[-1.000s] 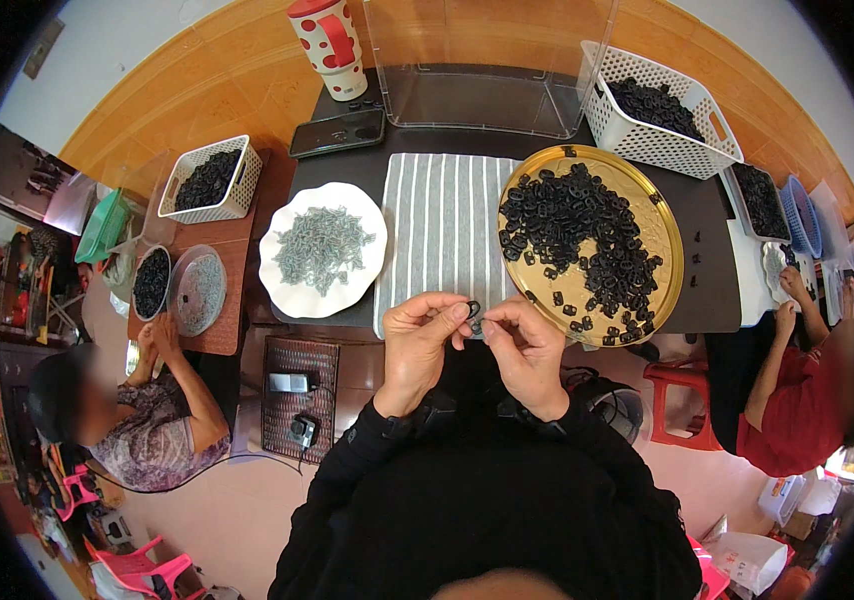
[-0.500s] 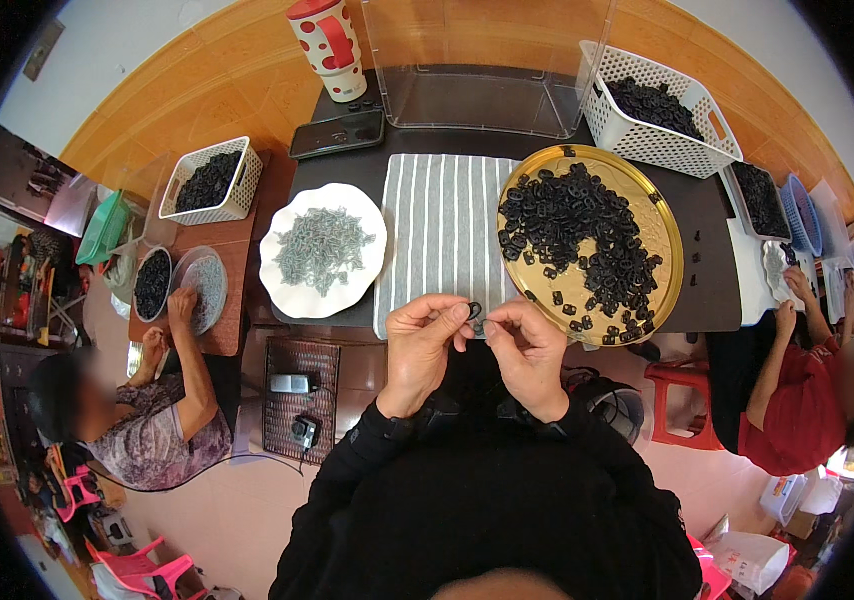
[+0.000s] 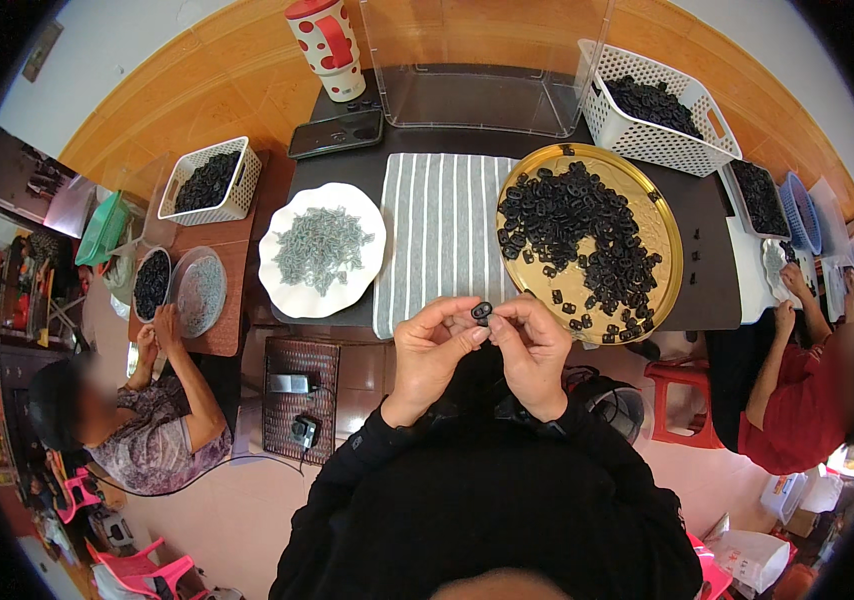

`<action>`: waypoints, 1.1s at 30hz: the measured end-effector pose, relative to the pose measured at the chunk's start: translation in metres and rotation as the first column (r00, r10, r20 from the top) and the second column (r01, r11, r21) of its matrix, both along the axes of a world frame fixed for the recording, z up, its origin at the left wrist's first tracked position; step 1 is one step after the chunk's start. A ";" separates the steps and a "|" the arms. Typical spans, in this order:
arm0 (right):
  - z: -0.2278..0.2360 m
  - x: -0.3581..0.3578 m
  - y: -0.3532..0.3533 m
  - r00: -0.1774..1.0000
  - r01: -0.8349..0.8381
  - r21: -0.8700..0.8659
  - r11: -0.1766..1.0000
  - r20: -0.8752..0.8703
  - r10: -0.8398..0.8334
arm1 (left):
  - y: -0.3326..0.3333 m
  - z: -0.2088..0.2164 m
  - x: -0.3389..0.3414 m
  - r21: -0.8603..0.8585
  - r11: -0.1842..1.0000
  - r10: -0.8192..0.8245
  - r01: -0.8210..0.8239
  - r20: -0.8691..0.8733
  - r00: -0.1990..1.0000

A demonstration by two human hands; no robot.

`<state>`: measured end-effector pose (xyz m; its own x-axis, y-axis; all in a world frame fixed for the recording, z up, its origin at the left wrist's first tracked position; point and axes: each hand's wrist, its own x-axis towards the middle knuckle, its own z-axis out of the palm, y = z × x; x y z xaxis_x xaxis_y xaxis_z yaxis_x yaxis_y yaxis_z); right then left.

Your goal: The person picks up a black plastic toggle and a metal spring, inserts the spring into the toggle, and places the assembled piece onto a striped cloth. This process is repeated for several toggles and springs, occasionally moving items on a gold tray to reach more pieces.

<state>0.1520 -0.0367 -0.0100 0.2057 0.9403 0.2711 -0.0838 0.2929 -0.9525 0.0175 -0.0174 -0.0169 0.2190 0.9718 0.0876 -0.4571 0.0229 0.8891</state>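
From here we could drop the small black oval loop (image 3: 482, 310) near the close edge of the striped cloth (image 3: 444, 230) if a fingertip slipped. Our left hand (image 3: 425, 358) and right hand (image 3: 533, 357) both pinch it, thumbs and forefingers parted only by its thickness; we cannot tell whether they cover a second piece.

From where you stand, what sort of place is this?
Probably a small hand-assembly workroom: a gold tray heaped with black parts, a white plate of small grey pieces, and a co-worker on either side.
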 end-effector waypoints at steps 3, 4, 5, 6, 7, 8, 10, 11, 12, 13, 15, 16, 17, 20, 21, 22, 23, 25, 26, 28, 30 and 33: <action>-0.003 -0.002 -0.001 1.000 0.019 0.018 1.000 -0.025 -0.019 | -0.004 0.000 0.002 0.019 1.000 0.010 -0.009 -0.017 1.000; -0.003 -0.001 -0.001 0.999 0.020 0.017 1.000 -0.025 -0.020 | -0.005 0.001 0.003 -0.009 1.000 0.014 -0.014 -0.033 0.999; -0.003 -0.001 -0.001 0.999 0.029 0.020 0.999 -0.018 -0.029 | -0.006 0.002 0.004 -0.037 0.999 0.018 -0.020 -0.049 0.999; -0.003 -0.001 -0.002 0.999 0.038 0.023 0.999 -0.011 -0.038 | -0.007 0.002 0.005 -0.037 0.999 0.017 -0.019 -0.049 0.999; -0.003 -0.001 -0.002 0.999 0.039 0.023 0.999 -0.011 -0.039 | -0.007 0.002 0.005 -0.012 0.999 0.030 -0.031 -0.076 0.997; -0.002 -0.001 -0.002 0.999 0.031 0.009 0.999 -0.025 -0.031 | -0.008 0.002 0.006 0.013 0.999 0.043 -0.042 -0.103 0.994; 0.001 -0.003 -0.003 0.999 0.021 -0.005 1.000 -0.040 -0.021 | -0.008 0.001 0.007 0.037 0.998 0.060 -0.056 -0.109 0.992; 0.003 -0.004 -0.003 0.997 0.014 -0.025 1.000 -0.080 -0.016 | -0.008 0.000 0.007 0.062 0.996 0.077 -0.070 -0.115 0.990; 0.005 -0.005 -0.003 0.993 0.008 -0.043 0.999 -0.119 -0.013 | -0.008 0.001 0.008 0.062 0.996 0.077 -0.070 -0.115 0.990; 0.004 -0.005 -0.002 0.993 0.008 -0.042 0.999 -0.119 -0.013 | -0.008 0.001 0.008 0.059 0.995 0.087 -0.081 -0.103 0.991; 0.003 -0.004 -0.002 0.982 -0.061 -0.059 0.996 -0.180 0.050 | -0.008 0.001 0.007 0.056 0.994 0.097 -0.092 -0.090 0.991; 0.003 -0.003 -0.002 0.983 -0.061 -0.059 0.996 -0.180 0.049 | -0.007 0.002 0.006 0.064 0.994 0.091 -0.084 -0.114 0.989; 0.002 0.000 -0.001 0.976 -0.108 -0.051 0.993 -0.194 0.097 | -0.006 0.002 0.004 0.072 0.994 0.086 -0.076 -0.138 0.987; -0.003 0.008 0.001 0.972 -0.179 -0.010 0.984 -0.154 0.176 | -0.006 0.004 0.002 0.047 0.997 0.059 -0.054 -0.133 0.989; -0.005 0.009 0.001 0.974 -0.202 0.019 0.979 -0.097 0.203 | -0.006 0.004 0.001 0.046 0.998 0.059 -0.053 -0.133 0.989; -0.004 0.009 0.000 0.975 -0.202 0.018 0.979 -0.096 0.202 | -0.006 0.004 0.001 0.063 0.997 0.059 -0.051 -0.142 0.988; -0.002 0.009 0.000 0.975 -0.202 0.025 0.979 -0.093 0.203 | -0.007 0.005 0.000 0.079 0.996 0.060 -0.049 -0.151 0.987; -0.002 0.008 0.000 0.975 -0.201 0.034 0.979 -0.088 0.203 | -0.007 0.007 0.000 0.103 0.993 0.066 -0.050 -0.161 0.985; -0.003 0.008 0.000 0.978 -0.195 0.054 0.979 -0.070 0.198 | -0.007 0.007 0.000 0.127 0.991 0.073 -0.052 -0.172 0.982; -0.004 0.006 -0.001 0.980 -0.190 0.073 0.979 -0.051 0.194 | -0.009 0.006 0.001 0.154 0.985 0.100 -0.073 -0.173 0.980; -0.004 0.003 -0.003 0.987 -0.150 0.097 0.984 -0.039 0.154 | -0.010 0.007 0.003 0.181 0.979 0.125 -0.094 -0.172 0.977; -0.002 0.002 -0.002 0.991 -0.135 0.136 0.982 0.018 0.133 | -0.011 0.011 0.004 0.197 0.975 0.134 -0.102 -0.157 0.978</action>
